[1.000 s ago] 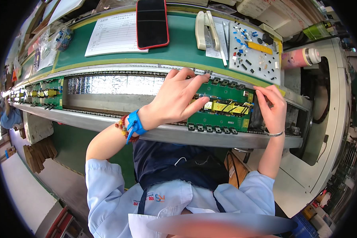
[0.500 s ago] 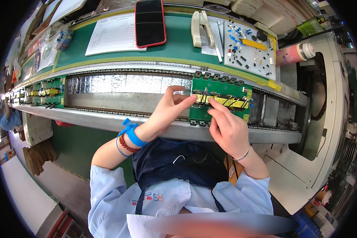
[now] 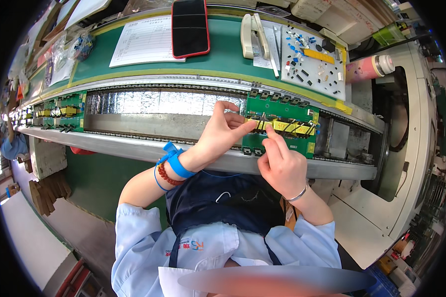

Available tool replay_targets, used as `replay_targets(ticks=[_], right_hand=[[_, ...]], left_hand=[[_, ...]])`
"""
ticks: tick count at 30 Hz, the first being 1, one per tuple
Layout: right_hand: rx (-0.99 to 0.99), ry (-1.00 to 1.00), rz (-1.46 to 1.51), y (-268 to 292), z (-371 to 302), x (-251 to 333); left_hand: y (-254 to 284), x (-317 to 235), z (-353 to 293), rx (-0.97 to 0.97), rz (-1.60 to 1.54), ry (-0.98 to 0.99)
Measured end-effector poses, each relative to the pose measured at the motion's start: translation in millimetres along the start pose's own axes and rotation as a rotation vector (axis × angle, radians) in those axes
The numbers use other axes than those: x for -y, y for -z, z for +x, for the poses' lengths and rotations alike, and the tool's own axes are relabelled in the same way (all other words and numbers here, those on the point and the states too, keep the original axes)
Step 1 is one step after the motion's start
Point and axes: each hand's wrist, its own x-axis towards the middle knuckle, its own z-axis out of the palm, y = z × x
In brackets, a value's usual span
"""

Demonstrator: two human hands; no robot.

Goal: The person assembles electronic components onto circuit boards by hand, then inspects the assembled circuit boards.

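A green circuit board point(image 3: 292, 111) with yellow parts rides on the metal conveyor rails point(image 3: 148, 148) in front of me. My left hand point(image 3: 223, 133), with a blue wrist strap and a bead bracelet, pinches a small component at the board's left-centre. My right hand point(image 3: 280, 163), wearing a silver bangle, presses its index finger onto the board right beside the left fingertips. What sits between the fingers is too small to make out.
A white tray of small loose components point(image 3: 312, 62) lies beyond the board. A red-cased phone point(image 3: 190, 27), a paper sheet point(image 3: 143, 42), a white stapler-like tool point(image 3: 250, 32) and a pink bottle point(image 3: 369, 67) rest on the green shelf. More boards point(image 3: 64, 111) queue at the left.
My right hand came off the board's right edge and moved to its middle. My left hand lifted from lying flat over the board into a pinch at its left-centre.
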Motion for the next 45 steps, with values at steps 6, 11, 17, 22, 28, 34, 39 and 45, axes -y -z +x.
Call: replay_targets(ticks=[6,11,17,22,28,34,39,45], right_hand=[[-0.039,-0.005,0.008,-1,0,-4],[-0.061,-0.037,0.082,0,-5,-9],[-0.258,-0.182,0.18,17,-27,-18],[-0.249,-0.217,0.139,16,-32,-30],[-0.221,-0.21,0.146,12,-33,-36],[-0.172,-0.173,0.033,15,-28,-37],[-0.14,-0.175,-0.01,16,-29,-36],[-0.156,-0.218,-0.04,15,-34,-39]], left_hand=[[-2,-2,6,0.002,0.015,0.003],[-5,3,6,0.0,-0.001,-0.027],[3,7,-7,-0.131,0.51,-0.591],[-35,2,-34,-0.083,1.065,-1.227],[-60,20,-20,-0.141,1.277,-1.198],[-68,24,-15,-0.192,1.285,-1.241],[-67,27,-18,-0.186,1.301,-1.214],[-75,28,-15,-0.165,1.306,-1.227]])
